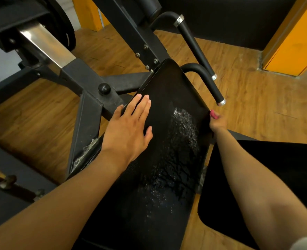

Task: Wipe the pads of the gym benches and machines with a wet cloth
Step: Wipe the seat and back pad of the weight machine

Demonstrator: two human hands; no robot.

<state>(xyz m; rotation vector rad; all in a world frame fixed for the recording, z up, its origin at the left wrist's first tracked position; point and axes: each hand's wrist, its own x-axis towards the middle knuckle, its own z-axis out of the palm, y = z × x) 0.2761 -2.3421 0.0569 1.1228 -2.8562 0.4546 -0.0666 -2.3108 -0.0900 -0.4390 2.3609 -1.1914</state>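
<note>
A long black pad (169, 83) of a gym machine slopes away from me, with a shiny wet patch (181, 134) down its right half. My left hand (129, 127) lies flat on the pad's left side, fingers straight and together, thumb over the left edge. My right hand (217, 121) is at the pad's right edge, fingers curled round a small pink cloth (213, 114), of which only a bit shows.
The black steel frame (87, 82) with a knob (104, 88) and a chrome bar (42, 42) stands at left. Two black handles (196, 46) with chrome ends reach out beside the pad's top right. A second black pad (284, 177) lies at right. Wooden floor all round.
</note>
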